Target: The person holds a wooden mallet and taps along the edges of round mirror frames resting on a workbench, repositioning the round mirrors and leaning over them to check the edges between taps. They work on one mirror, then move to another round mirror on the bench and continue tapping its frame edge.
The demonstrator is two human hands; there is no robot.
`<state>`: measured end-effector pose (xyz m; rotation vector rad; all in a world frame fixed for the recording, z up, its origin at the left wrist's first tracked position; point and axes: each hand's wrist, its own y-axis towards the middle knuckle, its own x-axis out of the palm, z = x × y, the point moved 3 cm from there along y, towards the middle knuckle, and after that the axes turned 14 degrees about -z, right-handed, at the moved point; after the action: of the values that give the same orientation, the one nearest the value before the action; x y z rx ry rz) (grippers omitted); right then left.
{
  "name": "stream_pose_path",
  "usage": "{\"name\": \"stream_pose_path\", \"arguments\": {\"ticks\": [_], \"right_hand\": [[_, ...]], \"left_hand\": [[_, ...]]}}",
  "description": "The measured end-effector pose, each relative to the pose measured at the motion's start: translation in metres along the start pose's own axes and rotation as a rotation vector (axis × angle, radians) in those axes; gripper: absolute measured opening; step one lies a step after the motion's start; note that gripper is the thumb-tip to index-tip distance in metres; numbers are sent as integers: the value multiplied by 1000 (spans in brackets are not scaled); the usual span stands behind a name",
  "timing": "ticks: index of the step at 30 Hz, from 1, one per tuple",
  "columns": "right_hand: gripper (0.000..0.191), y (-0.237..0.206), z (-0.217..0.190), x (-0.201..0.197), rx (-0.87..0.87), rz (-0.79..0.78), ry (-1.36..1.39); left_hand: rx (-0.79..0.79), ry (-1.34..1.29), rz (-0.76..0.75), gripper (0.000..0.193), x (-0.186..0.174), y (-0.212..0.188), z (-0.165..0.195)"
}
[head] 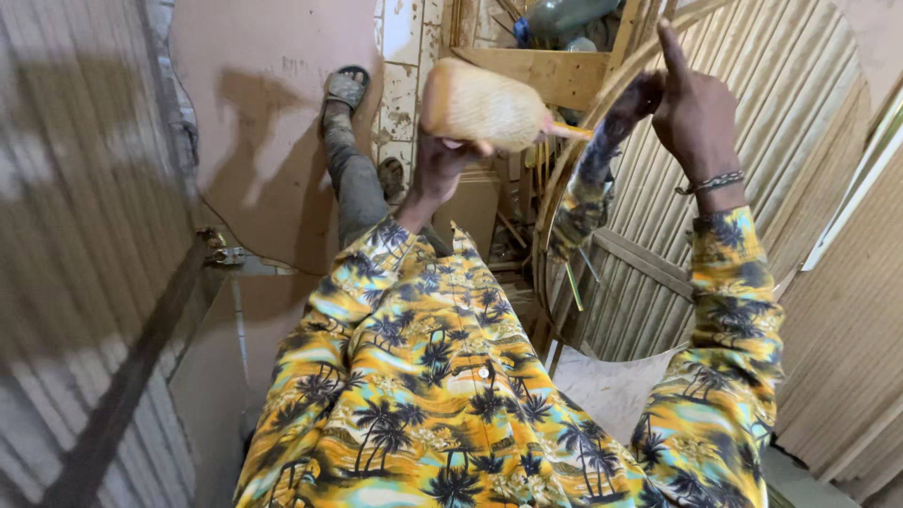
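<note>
- Left hand [442,169] fingers wrapped a pale woven bundle [484,105], held up near the curved cane hoop [555,202].
- Right hand [694,113] gripped the hoop top, index finger up.
- Room: pink wall [273,141], slatted cane panel [752,141] behind.

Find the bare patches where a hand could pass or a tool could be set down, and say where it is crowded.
Bare floor lies left of the outstretched leg. A pale patch shows between the round frame and the shirt. It is crowded around the mallet in the left hand, the right hand and the wood scraps beyond.
</note>
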<state>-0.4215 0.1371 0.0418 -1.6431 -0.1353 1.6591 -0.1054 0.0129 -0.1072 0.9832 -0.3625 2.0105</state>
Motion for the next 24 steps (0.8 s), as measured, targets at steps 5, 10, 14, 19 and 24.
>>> {"name": "stream_pose_path", "arguments": {"ticks": [5,10,14,19,24], "right_hand": [[65,-21,5,0,-71,-35,-304],[58,-31,-3,-23,-54,33,-188],[45,-13,-25,-29,55,-170,74],[68,-41,-64,-31,-215,-302,61],[58,-60,-36,-47,-212,-410,610]], "left_hand": [[-12,35,-52,84,23,53,50],[3,87,-121,79,28,97,68],[-40,47,-161,77,33,121,53],[-80,22,-136,81,31,148,22],[-147,-109,-65,75,34,163,-27]]}}
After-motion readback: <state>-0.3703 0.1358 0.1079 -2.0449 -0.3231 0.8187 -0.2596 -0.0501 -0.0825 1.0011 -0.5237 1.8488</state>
